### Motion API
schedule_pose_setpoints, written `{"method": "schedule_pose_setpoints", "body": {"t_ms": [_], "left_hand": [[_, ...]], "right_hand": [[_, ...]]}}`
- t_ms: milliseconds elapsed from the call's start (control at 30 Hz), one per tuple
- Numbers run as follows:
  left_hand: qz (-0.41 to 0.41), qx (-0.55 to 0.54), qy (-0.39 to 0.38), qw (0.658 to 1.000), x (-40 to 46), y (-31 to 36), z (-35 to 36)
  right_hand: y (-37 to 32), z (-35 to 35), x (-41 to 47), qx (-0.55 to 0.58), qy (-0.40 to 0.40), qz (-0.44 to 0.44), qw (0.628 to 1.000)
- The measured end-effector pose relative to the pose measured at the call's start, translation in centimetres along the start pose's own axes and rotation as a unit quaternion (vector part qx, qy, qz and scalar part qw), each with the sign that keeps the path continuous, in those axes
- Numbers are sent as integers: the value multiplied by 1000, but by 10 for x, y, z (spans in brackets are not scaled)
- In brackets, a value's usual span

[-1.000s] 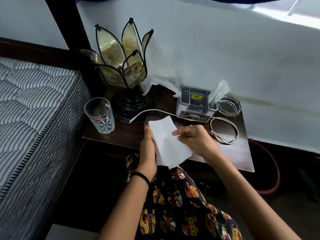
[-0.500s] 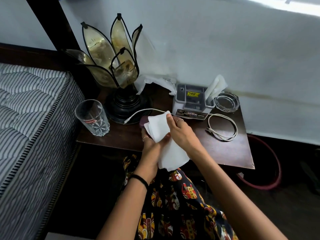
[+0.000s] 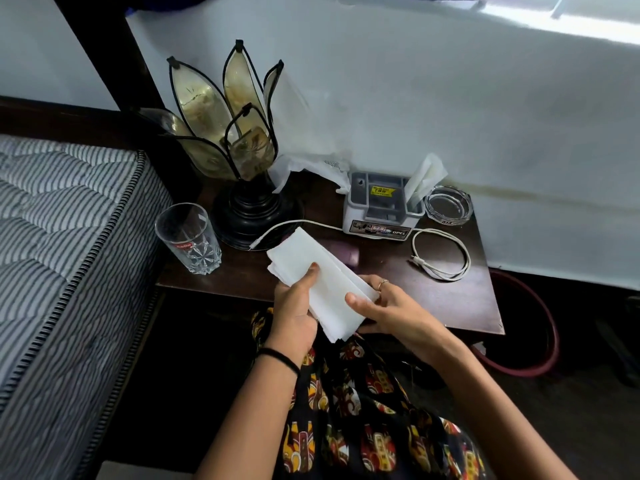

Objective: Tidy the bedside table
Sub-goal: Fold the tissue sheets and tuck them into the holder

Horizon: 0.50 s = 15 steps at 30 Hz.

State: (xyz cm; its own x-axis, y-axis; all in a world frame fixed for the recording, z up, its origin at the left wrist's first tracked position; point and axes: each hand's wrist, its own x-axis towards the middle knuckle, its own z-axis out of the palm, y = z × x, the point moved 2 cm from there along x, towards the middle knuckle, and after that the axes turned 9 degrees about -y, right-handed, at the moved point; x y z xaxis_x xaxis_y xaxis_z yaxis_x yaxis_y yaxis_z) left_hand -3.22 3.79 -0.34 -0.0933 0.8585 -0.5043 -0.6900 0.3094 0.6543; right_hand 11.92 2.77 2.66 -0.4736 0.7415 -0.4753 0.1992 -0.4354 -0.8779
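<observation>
A folded white tissue (image 3: 317, 271) is held over the front edge of the dark wooden bedside table (image 3: 450, 306). My left hand (image 3: 294, 306) grips its left side with the thumb on top. My right hand (image 3: 391, 311) holds its right end, thumb on top. On the table stand a drinking glass (image 3: 188, 239), a petal-shaped lamp (image 3: 228, 140), a grey desk organiser (image 3: 379, 207) with a tissue sticking out, a glass ashtray (image 3: 448, 204) and a white cable (image 3: 443, 258). A small purple object (image 3: 348, 254) lies partly hidden behind the tissue.
A striped mattress (image 3: 62, 237) borders the table on the left. A crumpled white plastic bag (image 3: 311, 168) lies behind the lamp against the white wall. A dark bin with a red rim (image 3: 540, 341) stands on the floor to the right. My patterned clothing (image 3: 346, 410) is below.
The tissue has gone from a broad sheet to a narrower folded strip. Both hands shifted; my right hand moved from the top of the tissue to its right end.
</observation>
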Motion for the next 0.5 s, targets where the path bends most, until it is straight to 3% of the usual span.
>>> {"method": "schedule_pose_setpoints", "body": {"t_ms": [100, 167, 300, 367, 500], "left_hand": [[1, -11, 12, 1000, -2, 2, -2], [2, -14, 6, 1000, -3, 4, -2], [7, -4, -20, 1000, -4, 5, -5], [0, 51, -53, 997, -5, 4, -5], [-27, 142, -110, 983, -7, -2, -3]], "right_hand": [[5, 7, 1, -6, 5, -17, 1000], [6, 8, 5, -5, 59, -31, 998], [1, -10, 8, 154, 154, -40, 975], [0, -24, 6, 213, 166, -28, 962], [1, -37, 5, 225, 141, -10, 964]]}}
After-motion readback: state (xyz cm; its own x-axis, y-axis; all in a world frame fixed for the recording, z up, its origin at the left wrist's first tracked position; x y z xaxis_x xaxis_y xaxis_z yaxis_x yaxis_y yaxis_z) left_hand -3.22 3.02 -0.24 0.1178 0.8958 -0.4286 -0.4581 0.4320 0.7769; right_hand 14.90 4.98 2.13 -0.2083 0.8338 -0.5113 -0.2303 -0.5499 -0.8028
